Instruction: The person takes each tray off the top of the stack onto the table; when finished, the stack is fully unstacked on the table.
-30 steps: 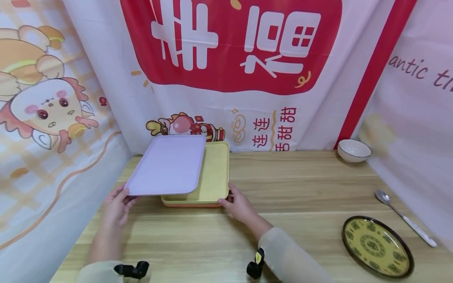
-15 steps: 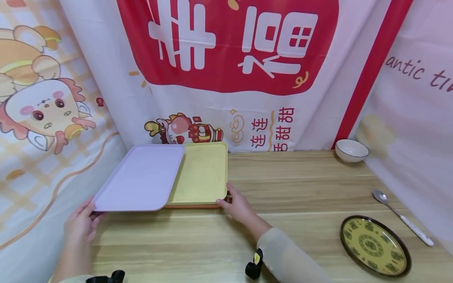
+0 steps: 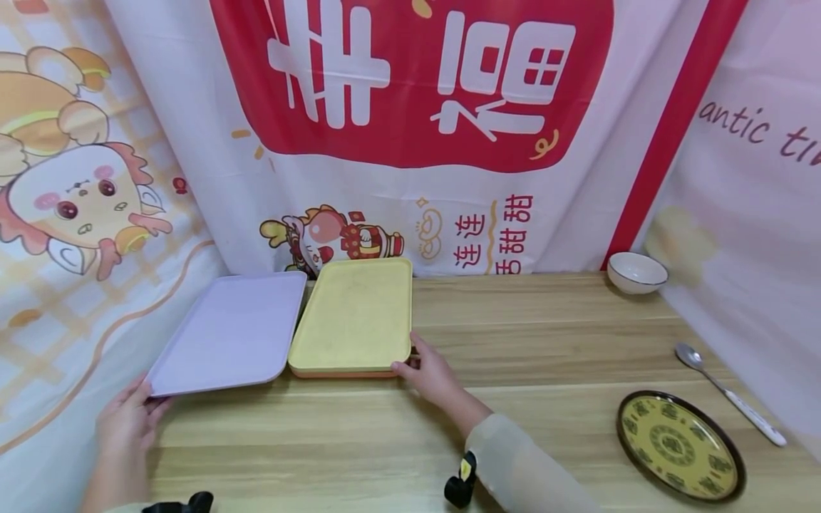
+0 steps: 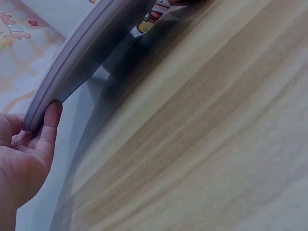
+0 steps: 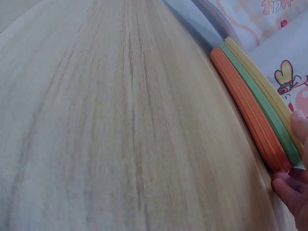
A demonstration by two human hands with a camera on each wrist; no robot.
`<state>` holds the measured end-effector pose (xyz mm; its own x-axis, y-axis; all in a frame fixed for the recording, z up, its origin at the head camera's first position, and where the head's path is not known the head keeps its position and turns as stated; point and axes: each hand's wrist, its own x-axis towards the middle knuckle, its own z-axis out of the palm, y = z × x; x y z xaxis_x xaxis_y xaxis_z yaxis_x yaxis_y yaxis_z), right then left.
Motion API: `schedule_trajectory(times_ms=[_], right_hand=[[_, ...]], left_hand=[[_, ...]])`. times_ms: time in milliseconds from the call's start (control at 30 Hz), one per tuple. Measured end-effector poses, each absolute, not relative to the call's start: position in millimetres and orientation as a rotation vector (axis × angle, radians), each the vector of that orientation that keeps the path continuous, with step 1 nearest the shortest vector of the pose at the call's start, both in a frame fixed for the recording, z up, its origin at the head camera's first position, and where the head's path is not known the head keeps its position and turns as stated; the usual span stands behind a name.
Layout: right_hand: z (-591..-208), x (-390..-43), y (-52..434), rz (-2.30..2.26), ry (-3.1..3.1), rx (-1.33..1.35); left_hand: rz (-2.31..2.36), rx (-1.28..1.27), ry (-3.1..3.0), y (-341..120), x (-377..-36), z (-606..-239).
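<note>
A lavender rectangular tray (image 3: 227,331) is pinched at its near left corner by my left hand (image 3: 125,420). Its underside shows in the left wrist view, with the held corner raised above the table. To its right lies a stack of trays: a yellow tray (image 3: 355,313) on top, a green tray (image 5: 262,103) beneath, then orange at the bottom (image 5: 243,110). My right hand (image 3: 436,374) grips the near right corner of this stack, thumb by the yellow edge and fingers low at the orange one.
On the right of the wooden table (image 3: 487,328) are a white bowl (image 3: 637,273) at the back, a spoon (image 3: 731,395) with a white handle, and a yellow patterned plate (image 3: 680,445) with a dark rim. Printed cloths (image 3: 449,178) hang behind and at both sides.
My left hand has drawn the lavender tray leftward and lower, off the yellow tray, whose whole top now shows. My right hand has stayed at the stack's corner.
</note>
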<state>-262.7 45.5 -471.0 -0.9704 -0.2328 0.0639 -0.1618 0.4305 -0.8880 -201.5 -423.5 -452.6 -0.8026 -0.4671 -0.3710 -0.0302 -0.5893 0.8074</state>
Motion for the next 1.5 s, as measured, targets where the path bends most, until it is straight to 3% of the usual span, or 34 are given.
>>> schedule_trajectory(times_ms=[800,1500], right_hand=[[-471,-261,47,-1.556,2.632,-0.360],[-471,-261,46,-1.529,2.641,-0.325]], left_hand=[[-1.997,1.117,-1.724,-429,-212,-477],[-1.324,1.055,-2.314,-423,-202,-476]])
